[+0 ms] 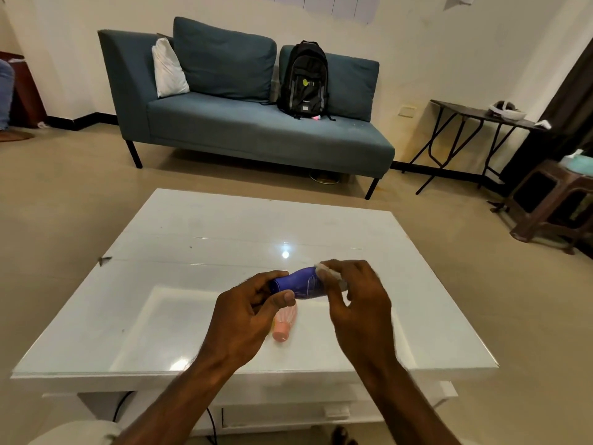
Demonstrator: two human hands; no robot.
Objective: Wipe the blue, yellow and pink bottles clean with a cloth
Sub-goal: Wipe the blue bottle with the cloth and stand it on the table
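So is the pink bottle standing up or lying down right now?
Lying down. The pink bottle rests on its side on the white table, partly hidden behind the left hand.

Deep blue plastic bottle with faint pale line markings; whitish cloth; ribbed pale pink bottle; glossy white table; teal fabric sofa; black backpack with yellow-green dot.

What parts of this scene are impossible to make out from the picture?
Head view only:
- Yellow bottle: just a sliver shows, hidden behind the left hand and the pink bottle.
- Cloth: mostly covered by the right hand.
- Blue bottle: both ends hidden by the hands; its print is too blurred to read.
- Backpack logo: too small.
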